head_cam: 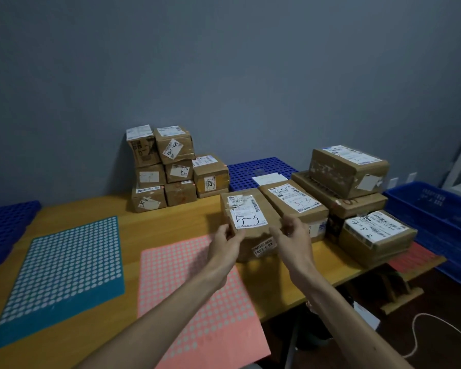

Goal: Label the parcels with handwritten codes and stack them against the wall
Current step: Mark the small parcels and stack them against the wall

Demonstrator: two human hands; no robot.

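A brown cardboard parcel with a white label reading "5-3" sits at the middle of the wooden table. My left hand grips its near left corner and my right hand grips its near right edge. Behind it to the left, several labelled parcels form a stack against the grey wall. To the right lie more parcels: one marked "3-2", one with a handwritten label, and a large box on top of another.
A teal sticker sheet and a pink sticker sheet lie on the table in front. A blue perforated pallet stands by the wall, another at the left. A blue crate sits at the right. A white cord lies on the floor.
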